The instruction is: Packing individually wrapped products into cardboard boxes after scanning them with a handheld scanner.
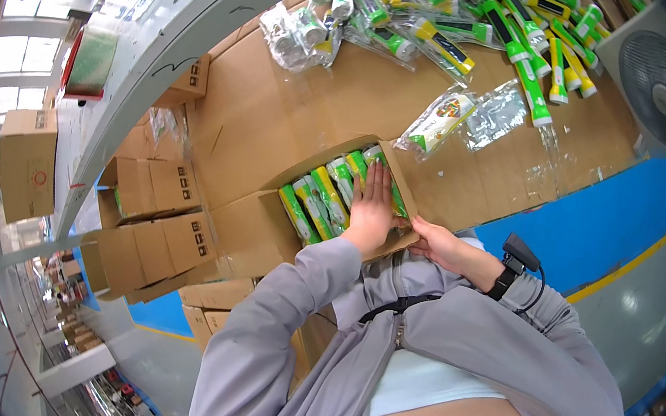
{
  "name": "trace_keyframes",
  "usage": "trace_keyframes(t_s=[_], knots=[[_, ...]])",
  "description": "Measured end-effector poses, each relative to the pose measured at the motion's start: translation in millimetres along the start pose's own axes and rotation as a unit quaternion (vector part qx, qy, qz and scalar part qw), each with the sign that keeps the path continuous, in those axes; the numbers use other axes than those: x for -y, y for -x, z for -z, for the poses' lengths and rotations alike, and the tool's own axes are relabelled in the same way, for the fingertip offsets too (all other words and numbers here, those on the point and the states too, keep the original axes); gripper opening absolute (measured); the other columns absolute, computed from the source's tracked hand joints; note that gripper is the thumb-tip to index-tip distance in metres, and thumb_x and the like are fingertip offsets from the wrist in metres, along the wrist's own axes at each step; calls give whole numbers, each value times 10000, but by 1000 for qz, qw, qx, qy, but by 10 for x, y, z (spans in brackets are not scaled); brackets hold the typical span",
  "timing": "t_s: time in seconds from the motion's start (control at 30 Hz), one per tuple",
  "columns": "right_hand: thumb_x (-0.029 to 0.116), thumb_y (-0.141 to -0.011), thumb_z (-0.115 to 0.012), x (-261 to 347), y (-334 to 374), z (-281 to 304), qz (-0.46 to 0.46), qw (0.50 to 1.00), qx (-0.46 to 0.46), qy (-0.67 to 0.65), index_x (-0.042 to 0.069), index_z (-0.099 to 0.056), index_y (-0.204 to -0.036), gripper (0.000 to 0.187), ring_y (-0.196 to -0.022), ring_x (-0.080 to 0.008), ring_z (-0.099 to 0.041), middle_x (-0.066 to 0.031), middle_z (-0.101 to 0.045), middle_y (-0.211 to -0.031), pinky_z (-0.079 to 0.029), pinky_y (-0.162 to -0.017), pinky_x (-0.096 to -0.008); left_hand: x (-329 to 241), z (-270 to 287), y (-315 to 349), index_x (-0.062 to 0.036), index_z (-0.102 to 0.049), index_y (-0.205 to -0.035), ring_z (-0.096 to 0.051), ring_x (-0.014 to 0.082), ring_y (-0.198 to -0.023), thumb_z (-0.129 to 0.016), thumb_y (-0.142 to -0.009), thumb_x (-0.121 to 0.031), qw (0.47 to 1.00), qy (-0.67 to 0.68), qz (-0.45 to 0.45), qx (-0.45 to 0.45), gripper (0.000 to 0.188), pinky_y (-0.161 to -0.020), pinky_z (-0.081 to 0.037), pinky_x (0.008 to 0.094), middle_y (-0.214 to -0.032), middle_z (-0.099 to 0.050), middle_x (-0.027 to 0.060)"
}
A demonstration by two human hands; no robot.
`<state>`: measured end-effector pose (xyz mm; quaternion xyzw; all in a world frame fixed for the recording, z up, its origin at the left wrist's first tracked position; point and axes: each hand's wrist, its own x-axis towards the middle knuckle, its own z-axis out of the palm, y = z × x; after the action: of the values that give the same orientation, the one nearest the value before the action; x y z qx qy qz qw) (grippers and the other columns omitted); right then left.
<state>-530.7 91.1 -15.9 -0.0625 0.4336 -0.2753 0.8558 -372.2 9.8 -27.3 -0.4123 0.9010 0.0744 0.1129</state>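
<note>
An open cardboard box [263,228] in front of me holds a row of bagged green, yellow and white flashlights [324,192]. My left hand [373,203] lies flat over the flashlights at the box's right end, fingers stretched out and pointing away from me. At the box's near right corner, my right hand [439,245] pinches the cardboard edge between thumb and fingers. A black device is strapped to my right wrist. Just beyond the box are a white and green printed packet [439,121] and a clear plastic bag [497,114].
Many loose green and yellow flashlights [531,45] are heaped at the far side of the cardboard-covered table [279,108]. A grey fan [661,83] stands at the far right. Open cartons [151,247] sit to the left, below a pale curved frame [154,33].
</note>
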Motion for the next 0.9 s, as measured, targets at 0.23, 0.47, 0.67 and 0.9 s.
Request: trace_keyframes(t_s=[0.23,0.47,0.67,0.9], knots=[[363,-990,-307,186,-24,196,-44,997,64,-18,118,-480,-1222,379,-1012,-130,-549,-5,-567,-1146,-418,-880,-297,-111,57,-48,57,-219,-1396,-131,306,-1391,-644,-630,-596,995,-68,44,58,1093,-1113,-102,486,-1476,-195,200],[332,-983,-324,225,-80,346,-70,987,91,-115,32,-489,-1138,376,-969,-192,-575,-72,-567,-1118,-451,-879,-343,-222,-21,-126,48,-195,-1407,-109,306,-1395,-580,-692,-627,972,-191,63,124,1056,-1120,-81,474,-1484,-177,192],[203,-943,-351,266,-5,488,-100,987,8,-122,-76,-368,-1254,418,-1094,-290,-534,-203,-464,-1253,-435,-937,-368,-119,182,-155,70,-223,-1389,-120,328,-1389,-637,-680,-589,980,-117,34,155,1054,-1117,-103,478,-1479,-165,223],[127,-894,-428,158,-20,802,-66,983,11,-172,-123,-185,-1353,577,-1195,-327,-464,-256,-309,-1377,-417,-972,-387,31,277,-96,113,-230,-1361,-94,394,-1379,-680,-690,-507,991,35,-17,129,1018,-1091,-155,528,-1451,-142,300]])
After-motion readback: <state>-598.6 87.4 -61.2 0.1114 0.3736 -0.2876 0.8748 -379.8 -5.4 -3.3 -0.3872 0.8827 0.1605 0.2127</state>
